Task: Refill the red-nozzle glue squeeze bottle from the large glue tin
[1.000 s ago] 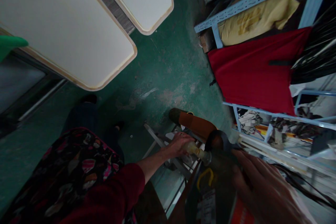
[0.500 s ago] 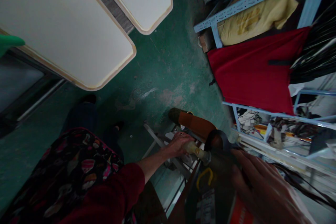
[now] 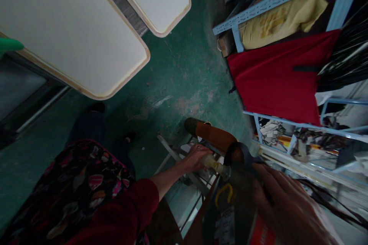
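Note:
My left hand (image 3: 197, 157), reaching out of a dark red sleeve, is closed round the end of a yellowish translucent neck-like piece (image 3: 214, 163). That piece joins a bulky dark object (image 3: 238, 187) with a yellow mark, a pale label and a red area; its kind is unclear. Over the near side of the dark object lies my right hand (image 3: 284, 199), fingers curved against it. A black loop (image 3: 238, 153) stands out at its top. Just beyond my hands is a brown tube-shaped thing (image 3: 215, 136) with a dark end. My fingertips are partly hidden.
White boards (image 3: 80, 26) with pale brown edges reach in at upper left. At right stands a blue metal rack (image 3: 281, 4) with a yellowish sack (image 3: 281, 21) and a red cloth (image 3: 284, 76). Grey metal legs (image 3: 172, 155) stand below my left hand on the green floor (image 3: 184, 72).
Both hands keep their places on the dark object and its translucent piece. The view has shifted very slightly; nothing else has visibly moved.

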Demonstrator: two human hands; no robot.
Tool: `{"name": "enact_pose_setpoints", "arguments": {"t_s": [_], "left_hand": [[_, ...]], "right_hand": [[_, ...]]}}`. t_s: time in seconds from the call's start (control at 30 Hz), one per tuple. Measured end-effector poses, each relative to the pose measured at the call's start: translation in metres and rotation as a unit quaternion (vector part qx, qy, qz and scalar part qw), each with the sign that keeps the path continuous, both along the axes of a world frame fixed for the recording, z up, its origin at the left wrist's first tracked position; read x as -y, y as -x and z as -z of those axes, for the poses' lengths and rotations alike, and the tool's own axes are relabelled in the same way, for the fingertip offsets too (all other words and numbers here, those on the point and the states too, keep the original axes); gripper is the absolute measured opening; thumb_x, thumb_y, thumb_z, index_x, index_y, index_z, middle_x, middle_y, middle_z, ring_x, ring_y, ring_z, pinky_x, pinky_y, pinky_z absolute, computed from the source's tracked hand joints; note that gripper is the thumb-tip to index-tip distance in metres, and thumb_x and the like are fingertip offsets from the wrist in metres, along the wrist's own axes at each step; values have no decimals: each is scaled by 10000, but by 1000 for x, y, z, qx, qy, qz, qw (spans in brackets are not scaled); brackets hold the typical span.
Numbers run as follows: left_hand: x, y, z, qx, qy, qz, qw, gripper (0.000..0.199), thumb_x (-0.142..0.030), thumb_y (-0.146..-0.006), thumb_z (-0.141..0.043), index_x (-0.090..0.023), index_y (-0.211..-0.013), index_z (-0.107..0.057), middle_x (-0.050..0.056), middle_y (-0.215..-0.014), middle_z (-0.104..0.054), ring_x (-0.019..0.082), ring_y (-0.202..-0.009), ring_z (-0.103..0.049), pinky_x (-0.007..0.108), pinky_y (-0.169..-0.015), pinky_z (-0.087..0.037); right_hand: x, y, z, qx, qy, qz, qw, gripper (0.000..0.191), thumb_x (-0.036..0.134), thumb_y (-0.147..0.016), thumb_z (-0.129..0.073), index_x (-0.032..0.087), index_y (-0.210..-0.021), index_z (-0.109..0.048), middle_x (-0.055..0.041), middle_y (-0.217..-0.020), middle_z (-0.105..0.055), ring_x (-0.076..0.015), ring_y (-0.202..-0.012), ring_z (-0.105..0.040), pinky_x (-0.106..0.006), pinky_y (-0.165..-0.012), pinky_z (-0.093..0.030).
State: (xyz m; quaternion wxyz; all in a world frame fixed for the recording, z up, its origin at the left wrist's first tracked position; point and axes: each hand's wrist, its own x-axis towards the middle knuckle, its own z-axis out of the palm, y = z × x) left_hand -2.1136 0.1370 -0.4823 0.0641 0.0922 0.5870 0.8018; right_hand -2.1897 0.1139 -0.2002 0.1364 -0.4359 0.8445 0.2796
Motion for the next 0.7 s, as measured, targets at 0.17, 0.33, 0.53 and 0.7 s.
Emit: {"name": "enact_pose_setpoints", "arguments": {"t_s": [0.17,0.33,0.53,0.7], "left_hand": [[-2,-1,2,-6,-9,-12,1000,590,-431,-665,-697,-204,-1192,-560,62,-1192,-593,252,-1118,-489,372,-977,-329],[-8,-4,7,-16,-42,-40,998,576,-450,-689,-660,-191,-1194,-561,71,-1175,-600,256,-1106,-493,376,-969,-317],[-13,-5,9,-4,-37,-27,999,616,-493,-659,-675,-189,-1184,-566,76,-1174,-599,266,-1100,-491,380,-955,-323],[-10,-4,7,1,-33,-20,999,632,-501,-672,-671,-181,-1205,-556,81,-1200,-582,277,-1129,-475,382,-980,-310]], "right_hand": [[0,3,2,-11,-36,-91,995,353,345,-896,-302,115,-1049,-522,-94,-903,-653,-204,-782,-631,-299,-639,-503],[6,2,0,-7,-38,-88,995,344,331,-905,-284,112,-1052,-505,-109,-878,-654,-206,-773,-641,-302,-643,-514],[6,-1,0,-4,-54,-66,996,313,294,-904,-277,122,-1060,-487,-133,-924,-650,-227,-810,-631,-332,-674,-511],[-1,-1,0,8,-81,-57,995,298,263,-888,-294,131,-1072,-487,-138,-1000,-635,-229,-871,-613,-342,-723,-490]]}}
